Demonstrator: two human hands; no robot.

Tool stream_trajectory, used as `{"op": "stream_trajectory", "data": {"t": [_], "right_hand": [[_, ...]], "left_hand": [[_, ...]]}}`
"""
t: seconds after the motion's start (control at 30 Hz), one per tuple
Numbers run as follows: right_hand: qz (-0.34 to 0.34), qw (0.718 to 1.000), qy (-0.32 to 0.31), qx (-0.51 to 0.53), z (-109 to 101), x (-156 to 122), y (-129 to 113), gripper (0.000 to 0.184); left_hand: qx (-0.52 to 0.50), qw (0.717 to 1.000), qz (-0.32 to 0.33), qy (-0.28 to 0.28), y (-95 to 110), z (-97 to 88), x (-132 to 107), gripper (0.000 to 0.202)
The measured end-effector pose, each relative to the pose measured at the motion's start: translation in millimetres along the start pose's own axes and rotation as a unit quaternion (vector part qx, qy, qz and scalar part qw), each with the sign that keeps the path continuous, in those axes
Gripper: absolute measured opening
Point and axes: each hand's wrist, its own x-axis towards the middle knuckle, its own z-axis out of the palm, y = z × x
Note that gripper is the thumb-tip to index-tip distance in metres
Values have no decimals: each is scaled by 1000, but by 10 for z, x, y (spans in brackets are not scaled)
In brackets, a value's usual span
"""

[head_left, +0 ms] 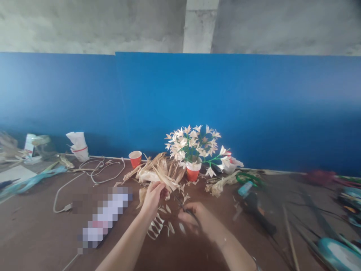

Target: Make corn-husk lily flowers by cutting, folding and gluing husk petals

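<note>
My left hand pinches a strip of dried, pale corn husk in front of a loose husk pile. In my right hand is a pair of dark scissors, the blades pointing up and left toward the strip. Whether the blades touch the husk I cannot make out. Small cut petal-shaped pieces lie on the brown table below my hands. Behind them, a red and white paper cup holds a bunch of white husk flowers on green stems.
Another paper cup stands left of the pile. A white cable and a blurred-out power-strip-like object lie to the left. At right are a dark glue gun-like tool and a roll of tape. A blue partition rises behind the table.
</note>
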Motion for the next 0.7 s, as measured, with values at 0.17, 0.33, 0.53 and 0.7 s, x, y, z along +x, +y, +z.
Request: {"op": "stream_trajectory", "data": {"t": [0.17,0.33,0.53,0.7], "right_hand": [[5,1000,-5,-9,-11,28,32,40],[3,1000,-2,-11,-2,18,18,39],[-16,1000,3,-4,11,-13,-16,39],[7,1000,-2,0,-17,24,35,40]], "left_hand": [[10,1000,-5,0,-15,-13,15,19],[27,1000,-12,-3,-10,-6,4,18],[36,999,-13,-11,-25,-29,34,18],[33,999,-22,-29,-9,-39,39,19]]}}
